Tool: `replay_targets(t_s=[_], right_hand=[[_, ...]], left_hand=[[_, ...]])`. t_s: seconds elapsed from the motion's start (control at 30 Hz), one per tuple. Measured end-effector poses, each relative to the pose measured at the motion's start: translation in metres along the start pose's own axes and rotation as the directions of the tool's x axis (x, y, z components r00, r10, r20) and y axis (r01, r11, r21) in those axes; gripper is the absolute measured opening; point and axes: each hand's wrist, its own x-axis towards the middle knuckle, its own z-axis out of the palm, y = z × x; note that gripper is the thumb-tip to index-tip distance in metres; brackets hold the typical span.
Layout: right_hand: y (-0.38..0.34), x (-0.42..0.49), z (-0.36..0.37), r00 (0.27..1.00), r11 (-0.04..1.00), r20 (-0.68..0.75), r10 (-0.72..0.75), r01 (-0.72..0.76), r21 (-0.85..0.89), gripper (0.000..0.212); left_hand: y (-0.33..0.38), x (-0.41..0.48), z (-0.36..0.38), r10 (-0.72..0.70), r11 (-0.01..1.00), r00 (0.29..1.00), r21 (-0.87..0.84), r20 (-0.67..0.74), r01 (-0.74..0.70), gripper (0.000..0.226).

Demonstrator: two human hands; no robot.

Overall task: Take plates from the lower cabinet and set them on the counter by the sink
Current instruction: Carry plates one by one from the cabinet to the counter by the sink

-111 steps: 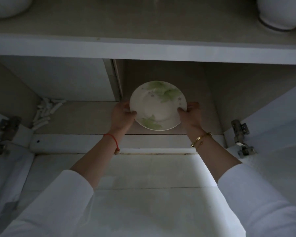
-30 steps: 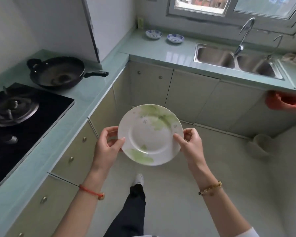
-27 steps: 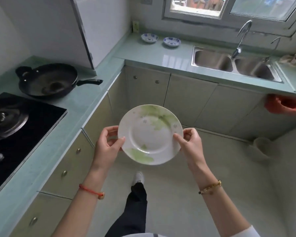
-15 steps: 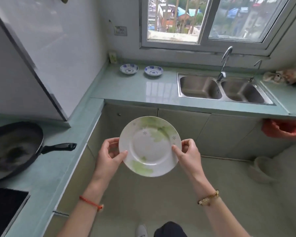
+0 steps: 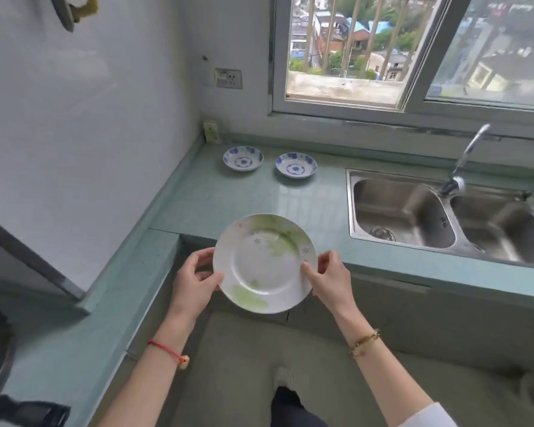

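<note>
- My left hand (image 5: 195,282) grips the left rim of the plate (image 5: 264,263), thumb on the upper face and fingers curled underneath.
- My right hand (image 5: 330,282) grips the right rim the same way, its thumb lying on the face just beside a small printed flower.
- The plate is white with pale green leaf prints at its far and near sides. I hold it in the air, face up and tipped a little toward me.
- It sits at the near edge of the pale green surface (image 5: 228,204) and, as far as I can see, does not rest on it. In my view its far rim overlaps that edge, and its near rim lies over the cabinet fronts (image 5: 383,303) below.
- The steel double sink (image 5: 392,208) is set into the surface to the right of the plate, apart from it. A curved faucet (image 5: 467,155) rises at its far side.
- Far on the surface, near the wall, stand the left blue dish (image 5: 243,158) and the right blue dish (image 5: 296,165). They are side by side without touching, both well beyond the plate.
- A red cord (image 5: 167,349) circles my left wrist and a gold bracelet (image 5: 364,342) my right.
- A window (image 5: 346,41) runs along the far wall above the sink, with a wall socket (image 5: 228,78) to its left.
- Between my forearms, the toe of my shoe (image 5: 282,377) shows on the floor (image 5: 244,349).
</note>
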Motion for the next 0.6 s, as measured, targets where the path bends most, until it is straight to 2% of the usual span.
replay_targets(t_s=[0.23, 0.4, 0.6], right_hand=[[-0.03, 0.156, 0.05, 0.986, 0.984, 0.152, -0.071, 0.094, -0.152, 0.022], [-0.048, 0.245, 0.103, 0.976, 0.973, 0.218, -0.024, 0.074, -0.221, 0.02], [-0.055, 0.325, 0.174, 0.964, 0.966, 0.251, 0.087, -0.019, -0.26, 0.016]], left_hand=[[0.001, 0.138, 0.024, -0.123, 0.99, 0.983, 0.046, -0.139, 0.13, 0.049], [-0.012, 0.229, 0.022, -0.177, 0.979, 0.972, 0.075, -0.157, 0.191, 0.054], [-0.043, 0.33, 0.011, -0.243, 0.952, 0.954, 0.147, -0.174, 0.269, 0.056]])
